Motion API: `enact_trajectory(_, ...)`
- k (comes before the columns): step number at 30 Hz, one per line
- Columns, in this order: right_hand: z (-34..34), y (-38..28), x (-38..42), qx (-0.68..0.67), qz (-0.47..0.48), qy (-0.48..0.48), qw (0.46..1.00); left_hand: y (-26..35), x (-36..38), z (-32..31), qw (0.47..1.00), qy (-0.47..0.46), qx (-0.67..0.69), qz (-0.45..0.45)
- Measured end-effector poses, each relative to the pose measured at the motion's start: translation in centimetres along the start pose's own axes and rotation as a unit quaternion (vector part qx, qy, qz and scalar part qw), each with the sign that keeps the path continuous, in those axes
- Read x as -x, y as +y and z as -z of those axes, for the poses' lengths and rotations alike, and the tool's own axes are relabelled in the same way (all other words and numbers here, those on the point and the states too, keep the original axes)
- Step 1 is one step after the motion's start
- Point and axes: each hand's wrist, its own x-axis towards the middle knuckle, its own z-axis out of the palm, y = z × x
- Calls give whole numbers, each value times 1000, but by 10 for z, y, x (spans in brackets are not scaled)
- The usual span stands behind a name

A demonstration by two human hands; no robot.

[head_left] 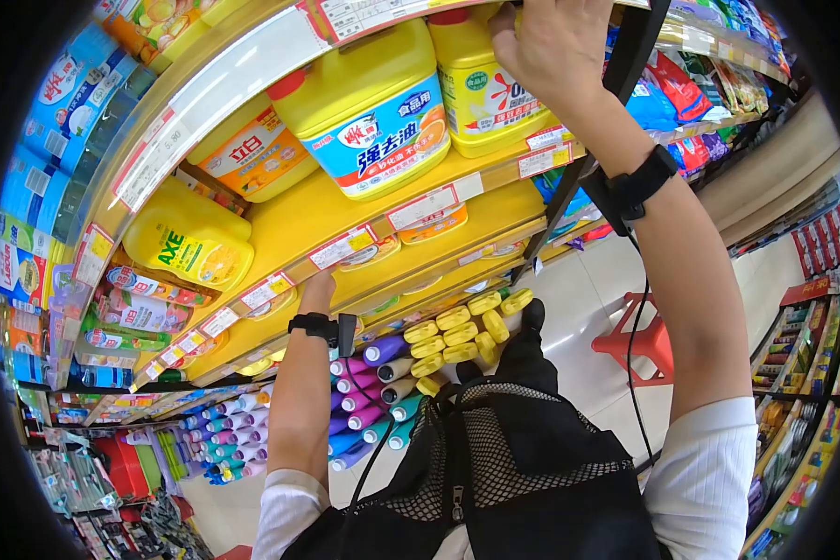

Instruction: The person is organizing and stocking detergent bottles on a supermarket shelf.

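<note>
My right hand (553, 47) is raised at the top of the view, by a yellow jug with a red cap (476, 84); its fingertips are partly out of view, so a grip cannot be made out. Left of that jug stands a large yellow jug with a blue label (373, 121). My left hand (318, 289) is at the lower shelf's edge, just below the price tags (343, 247), with its fingers hidden under the shelf lip. A yellow AXE bottle (189, 238) and an orange-labelled jug (257, 154) lie to the left.
Yellow-capped bottles (457, 331) and purple, pink and teal bottles (373, 401) stand on the floor below the shelves. A red stool (637, 341) is at the right. A dark shelf post (569, 201) and black cables run near my right arm. More stocked shelves flank both sides.
</note>
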Motion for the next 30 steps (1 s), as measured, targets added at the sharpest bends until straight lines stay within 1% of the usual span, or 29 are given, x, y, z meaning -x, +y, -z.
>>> enact_trajectory(5, 2, 5, 2, 0, 17, -21, 1000, 72, -5, 44, 993, -13, 109, 52)
enact_trajectory(8, 5, 5, 2, -11, 11, -33, 999, 119, -11, 65, 979, -34, 185, 74)
enact_trajectory(12, 7, 4, 1, -15, 10, -43, 999, 175, -20, 81, 948, -78, 287, 110)
enact_trajectory(15, 7, 5, 1, -17, 9, -45, 999, 204, -25, 86, 919, -110, 350, 146)
enact_trajectory(21, 8, 4, 2, -12, -2, -65, 998, 237, -29, 93, 861, -146, 440, 212)
enact_trajectory(26, 8, 5, 4, -4, 2, -66, 998, 250, -33, 89, 813, -148, 493, 272)
enact_trajectory(28, 7, 5, 6, 6, 6, -64, 998, 252, -23, 94, 774, -135, 552, 279)
enact_trajectory(29, 8, 5, 8, 8, 7, -66, 998, 251, -15, 96, 741, -123, 597, 281)
enact_trajectory(30, 9, 4, 9, 9, 9, -68, 998, 251, -7, 115, 774, -183, 561, 228)
